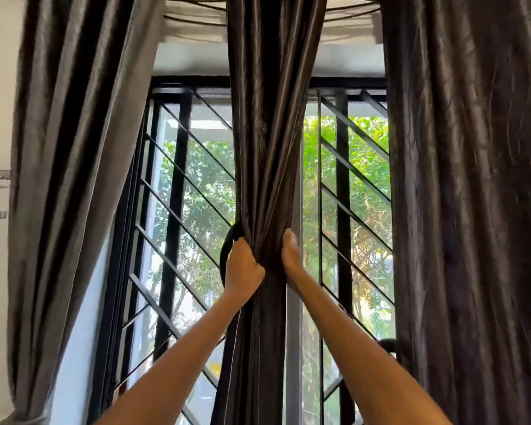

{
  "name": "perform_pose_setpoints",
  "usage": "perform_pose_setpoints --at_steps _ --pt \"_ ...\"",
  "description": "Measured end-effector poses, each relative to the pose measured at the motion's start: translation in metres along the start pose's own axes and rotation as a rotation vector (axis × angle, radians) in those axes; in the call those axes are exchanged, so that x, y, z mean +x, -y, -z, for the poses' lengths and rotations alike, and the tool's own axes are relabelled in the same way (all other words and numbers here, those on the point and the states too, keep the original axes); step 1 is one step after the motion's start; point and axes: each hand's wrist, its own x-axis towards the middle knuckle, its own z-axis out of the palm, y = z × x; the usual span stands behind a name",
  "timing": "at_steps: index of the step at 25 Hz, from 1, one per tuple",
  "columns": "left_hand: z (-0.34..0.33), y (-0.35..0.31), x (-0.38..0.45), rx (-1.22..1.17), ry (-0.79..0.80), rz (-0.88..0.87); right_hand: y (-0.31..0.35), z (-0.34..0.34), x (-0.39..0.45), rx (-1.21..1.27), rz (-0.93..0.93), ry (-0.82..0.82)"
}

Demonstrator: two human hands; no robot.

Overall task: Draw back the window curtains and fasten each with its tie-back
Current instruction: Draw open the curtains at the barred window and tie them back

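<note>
Tall window (196, 191) behind black diagonal grille bars, green leaves beyond the glass. Three dark, glossy curtains, all hanging with long axis vertical. Right curtain (466, 210) broad and loose, covering the window's right edge. Left curtain (74, 142) leaning down and away from the window's left edge. Middle curtain (267, 133) bunched into a narrow column in front of the window's centre post, pinched tightest at hand height, spreading again above and below. Dark tie-back (226, 256) looped as an arc on the left side of the middle curtain, open side toward the fabric, running top to bottom. Left hand (242, 266) with fingers curled round the gathered folds and the tie-back at the column's left side. Right hand (290, 254) at the column's right side, thumb up along the fabric, fingers hidden behind the folds; grip cannot be told. Both forearms reaching up from below toward the window's centre.
</note>
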Motion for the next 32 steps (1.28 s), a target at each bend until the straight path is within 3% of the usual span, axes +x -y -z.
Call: perform_pose_setpoints --at_steps 4,6,10,16,19,22,26,29,32 --pt "-0.004 0.003 0.001 -0.059 0.011 -0.004 0.000 -0.040 -0.005 0.272 0.000 0.076" --pt "-0.005 0.005 0.007 -0.060 0.060 0.011 0.004 -0.036 -0.014 0.368 -0.052 0.085" --pt "-0.023 0.024 0.024 0.020 0.140 0.081 0.004 -0.011 -0.014 0.459 -0.163 0.260" --pt "-0.010 0.003 0.006 -0.091 0.022 0.042 0.005 0.007 0.008 0.585 -0.243 0.369" --pt "-0.006 0.000 0.003 -0.095 0.060 0.021 0.003 0.001 0.023 0.366 -0.171 0.357" --pt "-0.001 0.002 0.005 -0.138 0.120 -0.014 0.019 -0.019 0.011 0.293 -0.127 0.528" --pt "0.010 0.009 0.007 -0.266 0.220 0.061 0.013 -0.027 -0.005 0.394 -0.123 0.673" --pt "0.013 0.009 0.007 -0.312 0.251 0.079 -0.006 -0.026 0.010 0.415 -0.151 0.536" --pt "0.012 0.009 0.007 -0.368 0.277 0.119 -0.001 -0.016 0.019 0.237 -0.267 0.522"
